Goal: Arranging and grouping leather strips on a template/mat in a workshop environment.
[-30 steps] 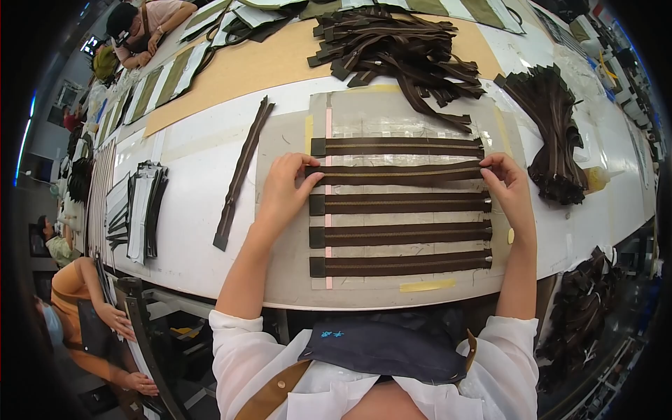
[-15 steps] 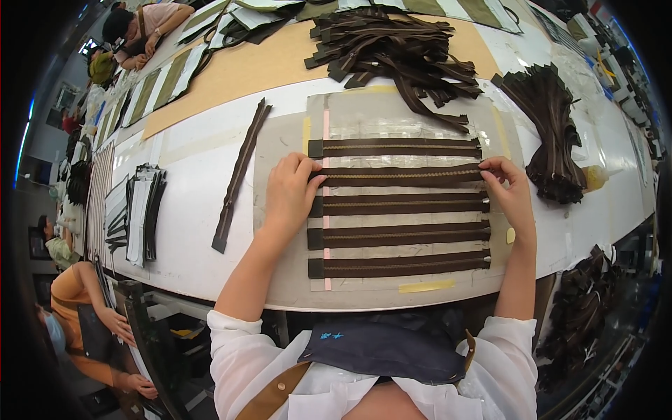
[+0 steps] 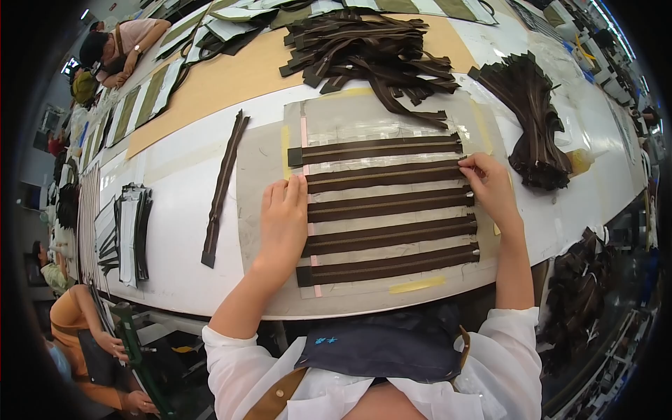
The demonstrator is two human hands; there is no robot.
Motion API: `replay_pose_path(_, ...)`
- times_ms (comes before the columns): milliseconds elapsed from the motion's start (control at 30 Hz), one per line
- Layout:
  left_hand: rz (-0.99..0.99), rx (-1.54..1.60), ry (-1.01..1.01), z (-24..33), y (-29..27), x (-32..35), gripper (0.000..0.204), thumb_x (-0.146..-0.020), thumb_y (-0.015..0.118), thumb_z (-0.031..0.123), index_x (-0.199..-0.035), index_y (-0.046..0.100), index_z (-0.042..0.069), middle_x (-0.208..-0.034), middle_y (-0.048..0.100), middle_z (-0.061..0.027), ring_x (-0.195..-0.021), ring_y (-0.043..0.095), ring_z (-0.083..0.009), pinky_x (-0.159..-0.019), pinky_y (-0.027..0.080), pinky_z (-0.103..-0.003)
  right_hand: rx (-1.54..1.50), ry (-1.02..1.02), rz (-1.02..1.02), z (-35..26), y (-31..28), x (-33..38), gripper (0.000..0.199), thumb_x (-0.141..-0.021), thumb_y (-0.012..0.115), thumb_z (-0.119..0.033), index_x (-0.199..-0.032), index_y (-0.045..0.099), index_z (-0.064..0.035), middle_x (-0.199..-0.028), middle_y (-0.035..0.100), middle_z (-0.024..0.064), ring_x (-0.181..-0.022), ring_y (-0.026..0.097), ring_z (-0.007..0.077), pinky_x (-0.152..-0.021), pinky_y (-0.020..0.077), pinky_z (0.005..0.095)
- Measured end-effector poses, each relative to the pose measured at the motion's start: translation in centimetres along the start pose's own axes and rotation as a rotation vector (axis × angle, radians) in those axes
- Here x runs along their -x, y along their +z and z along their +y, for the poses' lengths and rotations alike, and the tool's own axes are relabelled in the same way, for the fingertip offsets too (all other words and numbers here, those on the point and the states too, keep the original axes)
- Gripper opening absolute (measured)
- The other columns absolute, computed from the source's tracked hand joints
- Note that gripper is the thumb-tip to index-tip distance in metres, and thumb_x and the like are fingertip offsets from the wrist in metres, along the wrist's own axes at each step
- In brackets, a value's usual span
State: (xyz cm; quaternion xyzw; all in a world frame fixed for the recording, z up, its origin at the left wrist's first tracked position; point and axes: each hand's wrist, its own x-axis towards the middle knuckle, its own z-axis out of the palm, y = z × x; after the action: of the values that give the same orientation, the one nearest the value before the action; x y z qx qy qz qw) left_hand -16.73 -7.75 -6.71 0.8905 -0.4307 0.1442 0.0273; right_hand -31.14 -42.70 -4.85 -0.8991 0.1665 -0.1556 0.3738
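Observation:
Several dark brown zippers with brass-coloured teeth lie in parallel rows on a grey board (image 3: 257,161). My left hand (image 3: 283,220) lies flat with its fingers stretched over the left end of the second zipper (image 3: 385,176) from the top, hiding that end. At the other end, my right hand (image 3: 490,185) pinches the same zipper's tip between thumb and forefinger. Above it runs the top zipper (image 3: 381,148), its dark square end tab showing on the left. The bottom zipper (image 3: 392,264) lies nearest me. A pink strip (image 3: 304,133) crosses under the zippers' left ends.
A loose pile of zippers (image 3: 364,52) sits beyond the board, with a tied bundle (image 3: 535,133) to its right. One single zipper (image 3: 225,185) lies left of the board, near stacked pieces (image 3: 133,231). Co-workers sit at the left, one in orange sleeves (image 3: 66,315).
My left hand has gone from pinching the second zipper's left end to lying flat over it. That zipper now lies straighter on the board. The whole view has tilted slightly.

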Motion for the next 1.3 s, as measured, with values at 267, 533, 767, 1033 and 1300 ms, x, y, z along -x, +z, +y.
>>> replay_pose_path(267, 0.005, -0.016, -0.009, 0.2, 0.0, 0.1, 0.049, -0.079, 0.055, -0.005, -0.128, 0.057, -0.009, -0.119, 0.059, -0.0155, -0.115, 0.054, -0.0299, -0.108, 0.038, -0.043, 0.176, -0.146, 0.096, -0.7, 0.1, -0.2, 0.005, -0.090, 0.065, -0.003, -0.093, 0.064, 0.0009, -0.083, 0.063, 0.0136, -0.074, 0.061, 0.0287, -0.065, 0.0471, 0.0368)
replay_pose_path(533, -0.007, -0.057, -0.017, 0.3, 0.5, 0.2, 0.045, -0.083, 0.054, -0.003, -0.127, 0.057, -0.010, -0.119, 0.060, -0.0157, -0.115, 0.055, -0.0286, -0.112, 0.037, -0.044, 0.281, -0.190, 0.072, 0.3, 0.7, -0.2, 0.005, -0.090, 0.063, 0.000, -0.093, 0.063, 0.0039, -0.085, 0.063, 0.0160, -0.078, 0.061, 0.0310, -0.070, 0.0471, 0.0368)
replay_pose_path(767, 0.000, -0.038, -0.015, 0.2, 1.0, 0.1, 0.045, -0.084, 0.055, -0.003, -0.128, 0.056, -0.012, -0.118, 0.059, -0.0167, -0.114, 0.055, -0.0292, -0.112, 0.035, -0.045, 0.205, -0.192, 0.069, 0.3, 0.7, -0.2, 0.004, -0.088, 0.064, -0.001, -0.089, 0.063, 0.0020, -0.082, 0.062, 0.0156, -0.082, 0.061, 0.0349, -0.072, 0.0483, 0.0420)
replay_pose_path(1033, -0.005, -0.044, -0.006, 0.3, 0.7, 0.3, 0.046, -0.085, 0.055, -0.004, -0.129, 0.055, -0.014, -0.118, 0.060, -0.0179, -0.112, 0.055, -0.0302, -0.112, 0.036, -0.046, 0.239, -0.184, 0.053, 0.6, 0.8, 0.0, 0.004, -0.088, 0.064, 0.000, -0.089, 0.062, 0.0032, -0.084, 0.063, 0.0163, -0.083, 0.061, 0.0341, -0.074, 0.0479, 0.0405)
replay_pose_path(1300, 0.007, -0.047, -0.004, 0.3, 0.6, 0.2, 0.044, -0.086, 0.055, -0.003, -0.129, 0.056, -0.013, -0.116, 0.060, -0.0175, -0.109, 0.056, -0.0299, -0.110, 0.038, -0.047, 0.228, -0.145, 0.044, 0.3, 0.6, 0.0, 0.007, -0.087, 0.065, -0.001, -0.085, 0.060, 0.0030, -0.081, 0.062, 0.0154, -0.082, 0.061, 0.0346, -0.072, 0.0484, 0.0421)
